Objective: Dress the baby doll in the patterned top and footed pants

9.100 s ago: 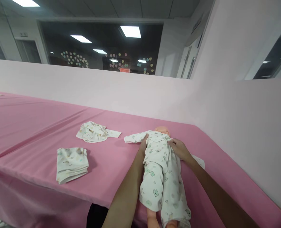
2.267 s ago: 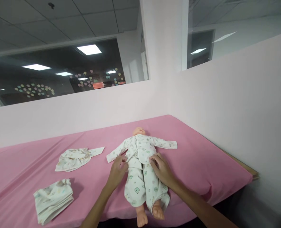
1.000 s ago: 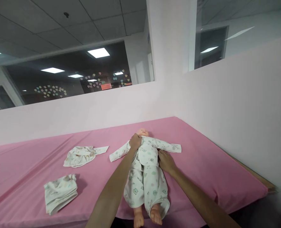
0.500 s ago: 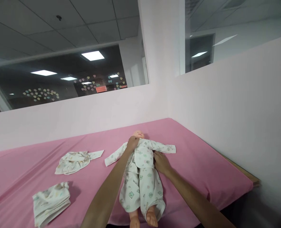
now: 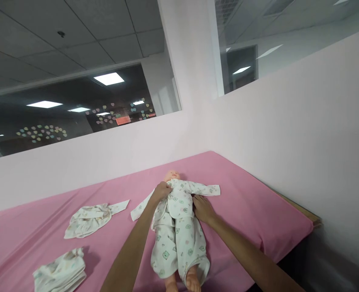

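Note:
A baby doll [image 5: 173, 175] lies face up on the pink-covered table, head toward the wall and bare feet toward me. It wears a white printed wrap shirt [image 5: 181, 202] with both long sleeves spread out, and matching pants [image 5: 190, 239]. My left hand [image 5: 162, 190] is closed on the front edge of the shirt, at the chest below the chin. At the other side of the body, my right hand [image 5: 203, 209] has its fingers curled against the side edge of the shirt; its fingertips are partly hidden by the cloth.
On the pink sheet [image 5: 112, 235] to the left lie a small white printed top [image 5: 90, 221] and a folded white printed cloth [image 5: 60, 271]. White walls [image 5: 273, 134] with windows meet behind the table. The table's right edge shows a bare wooden strip [image 5: 301, 211].
My left hand has shifted down slightly from the doll's neck to its chest. My right hand stays at the shirt's side. The camera view has tilted and turned a little.

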Motion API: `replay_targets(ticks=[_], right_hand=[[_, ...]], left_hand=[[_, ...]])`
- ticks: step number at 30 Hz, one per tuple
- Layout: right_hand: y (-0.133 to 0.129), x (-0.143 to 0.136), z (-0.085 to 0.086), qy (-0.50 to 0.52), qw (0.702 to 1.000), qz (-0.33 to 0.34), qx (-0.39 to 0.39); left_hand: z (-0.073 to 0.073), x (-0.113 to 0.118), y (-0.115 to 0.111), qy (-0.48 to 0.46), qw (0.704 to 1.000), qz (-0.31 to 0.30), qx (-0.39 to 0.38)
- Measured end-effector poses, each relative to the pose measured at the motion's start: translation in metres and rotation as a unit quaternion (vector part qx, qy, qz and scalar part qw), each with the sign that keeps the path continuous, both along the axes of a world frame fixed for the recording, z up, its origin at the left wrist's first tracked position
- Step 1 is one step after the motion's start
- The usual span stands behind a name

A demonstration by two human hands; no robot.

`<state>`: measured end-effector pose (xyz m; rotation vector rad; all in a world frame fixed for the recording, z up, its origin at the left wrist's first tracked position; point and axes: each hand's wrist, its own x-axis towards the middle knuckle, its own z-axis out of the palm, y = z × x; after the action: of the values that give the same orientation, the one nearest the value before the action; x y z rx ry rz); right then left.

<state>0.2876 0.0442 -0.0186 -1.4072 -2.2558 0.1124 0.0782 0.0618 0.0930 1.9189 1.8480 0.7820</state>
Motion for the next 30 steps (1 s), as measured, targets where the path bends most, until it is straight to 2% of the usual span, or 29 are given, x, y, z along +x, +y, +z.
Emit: replay_targets(ticks=[9, 11, 14, 17, 20, 25, 30], right_hand=[[0.001, 0.000, 0.000, 0.002, 1.000, -0.001, -0.003], [0.001, 0.000, 0.000, 0.003, 1.000, 0.000, -0.003], [0.001, 0.000, 0.000, 0.006, 1.000, 0.002, -0.002], [0.000, 0.001, -0.001, 0.007, 1.000, 0.004, -0.002], [0.000, 0.002, -0.001, 0.008, 1.000, 0.007, 0.000], [0.002, 0.002, -0.003, 0.012, 1.000, 0.010, 0.005], [0.003, 0.002, -0.004, 0.016, 1.000, 0.009, 0.005]], left_hand=[[0.006, 0.007, -0.002, 0.064, 0.996, -0.053, -0.014], [0.005, 0.008, -0.003, 0.098, 0.994, -0.038, -0.008], [0.000, 0.015, -0.004, 0.168, 0.985, 0.019, 0.028], [-0.006, 0.025, -0.008, 0.242, 0.964, 0.081, 0.069], [-0.008, 0.034, -0.011, 0.289, 0.947, 0.116, 0.083], [-0.007, 0.034, -0.009, 0.307, 0.940, 0.133, 0.066], [-0.003, 0.026, -0.006, 0.278, 0.951, 0.123, 0.050]])
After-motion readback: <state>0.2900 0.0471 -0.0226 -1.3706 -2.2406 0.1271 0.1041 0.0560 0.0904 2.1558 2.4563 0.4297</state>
